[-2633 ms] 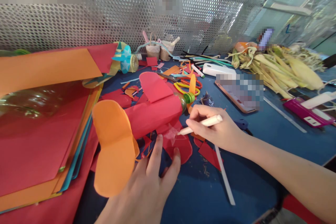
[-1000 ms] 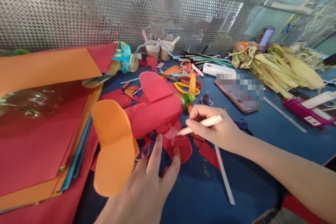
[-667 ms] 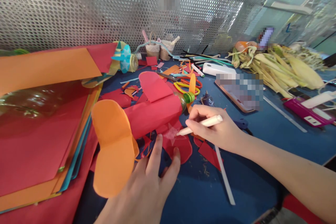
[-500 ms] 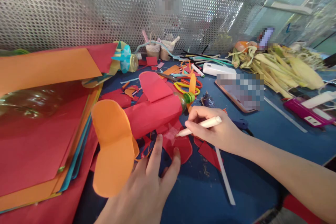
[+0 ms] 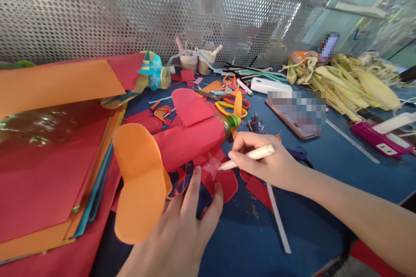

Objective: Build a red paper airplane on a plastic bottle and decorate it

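Note:
My right hand (image 5: 264, 158) grips a white marker pen (image 5: 250, 156), its tip touching a pale star (image 5: 212, 164) on a red paper cutout (image 5: 224, 185). Fingers apart, my left hand (image 5: 191, 220) rests with its fingertips on that cutout's left and lower edge. Just behind lies a green-capped bottle (image 5: 225, 124) wrapped in red paper (image 5: 191, 140), with a folded red paper piece (image 5: 193, 106) on top. An orange rounded paper piece (image 5: 139, 181) stands at the bottle's left end.
Stacked coloured paper (image 5: 55, 181) fills the left side. Scissors (image 5: 227, 106) and paper scraps lie behind the bottle. A phone (image 5: 295, 117), a glue stick (image 5: 279, 225), corn husks (image 5: 351, 82) and a purple power strip (image 5: 380, 138) are to the right. Perforated metal (image 5: 130, 13) stands behind.
Almost nothing differs. The marker tip stays at the star's right side, and my left hand keeps its place on the red cutout.

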Demonstrator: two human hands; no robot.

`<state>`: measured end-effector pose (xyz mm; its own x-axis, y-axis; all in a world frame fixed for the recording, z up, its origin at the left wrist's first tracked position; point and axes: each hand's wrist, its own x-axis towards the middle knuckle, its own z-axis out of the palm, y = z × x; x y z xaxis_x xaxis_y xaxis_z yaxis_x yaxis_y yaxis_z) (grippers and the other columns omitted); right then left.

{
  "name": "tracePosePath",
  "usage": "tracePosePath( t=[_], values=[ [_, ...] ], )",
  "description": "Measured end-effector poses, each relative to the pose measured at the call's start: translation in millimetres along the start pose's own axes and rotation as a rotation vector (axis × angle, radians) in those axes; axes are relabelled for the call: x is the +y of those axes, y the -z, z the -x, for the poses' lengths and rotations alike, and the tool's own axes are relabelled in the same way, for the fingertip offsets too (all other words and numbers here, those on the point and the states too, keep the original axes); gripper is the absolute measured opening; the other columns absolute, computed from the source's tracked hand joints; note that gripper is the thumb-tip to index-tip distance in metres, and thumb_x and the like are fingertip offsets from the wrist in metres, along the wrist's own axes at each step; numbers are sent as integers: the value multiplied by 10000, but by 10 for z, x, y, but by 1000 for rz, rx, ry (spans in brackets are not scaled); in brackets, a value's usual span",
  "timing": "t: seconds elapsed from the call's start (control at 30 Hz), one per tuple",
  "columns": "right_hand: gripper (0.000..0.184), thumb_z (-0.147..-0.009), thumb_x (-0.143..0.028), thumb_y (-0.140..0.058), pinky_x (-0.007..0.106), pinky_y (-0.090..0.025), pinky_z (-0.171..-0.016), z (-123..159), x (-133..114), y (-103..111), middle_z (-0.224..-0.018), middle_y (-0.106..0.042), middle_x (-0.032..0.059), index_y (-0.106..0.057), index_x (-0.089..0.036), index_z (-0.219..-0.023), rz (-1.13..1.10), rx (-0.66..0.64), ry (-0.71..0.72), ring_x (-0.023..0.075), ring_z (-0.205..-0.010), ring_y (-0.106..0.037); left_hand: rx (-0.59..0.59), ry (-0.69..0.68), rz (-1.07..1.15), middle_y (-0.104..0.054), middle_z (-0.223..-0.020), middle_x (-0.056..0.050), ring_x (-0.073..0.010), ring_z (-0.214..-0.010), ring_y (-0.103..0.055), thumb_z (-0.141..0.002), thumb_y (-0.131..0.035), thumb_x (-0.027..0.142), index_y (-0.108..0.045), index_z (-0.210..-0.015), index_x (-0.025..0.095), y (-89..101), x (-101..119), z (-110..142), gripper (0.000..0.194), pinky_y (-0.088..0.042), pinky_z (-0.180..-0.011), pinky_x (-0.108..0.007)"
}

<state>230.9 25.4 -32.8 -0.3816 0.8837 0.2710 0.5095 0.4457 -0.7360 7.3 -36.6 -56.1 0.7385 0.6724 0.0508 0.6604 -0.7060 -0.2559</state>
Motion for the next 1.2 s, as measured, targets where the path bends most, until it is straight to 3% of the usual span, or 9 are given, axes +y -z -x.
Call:
tracePosePath(
  t=[0.47, 0.9, 1.2],
  values=[
    [207, -869, -228, -576, 159, -344, -473, -4, 3, -4, -564, -521, -77, -507, -181, -681, 2, 7, -12, 49, -482, -452, 0, 14, 11, -552, -1310, -230, -218, -758, -707, -672, -400, -33, -482, -1344, 286, 11, 12, -15, 749, -589, -598, -319],
    [215, -868, -224, -578, 154, -342, -474, 8, 5, 0, -561, -531, -75, -507, -179, -670, 11, -4, 1, 47, -486, -462, -41, 10, 22, -509, -1352, -238, -210, -765, -700, -676, -395, -42, -415, -1389, 298, -6, 15, 8, 790, -553, -488, -231],
    [218, -865, -224, -572, 177, -341, -469, 1, -19, 1, -557, -523, -70, -498, -184, -663, 4, -10, -19, 58, -477, -455, -87, 19, 29, -507, -1363, -224, -224, -793, -704, -679, -389, -62, -410, -1397, 303, 25, 2, -4, 806, -589, -581, -298]
  ],
)
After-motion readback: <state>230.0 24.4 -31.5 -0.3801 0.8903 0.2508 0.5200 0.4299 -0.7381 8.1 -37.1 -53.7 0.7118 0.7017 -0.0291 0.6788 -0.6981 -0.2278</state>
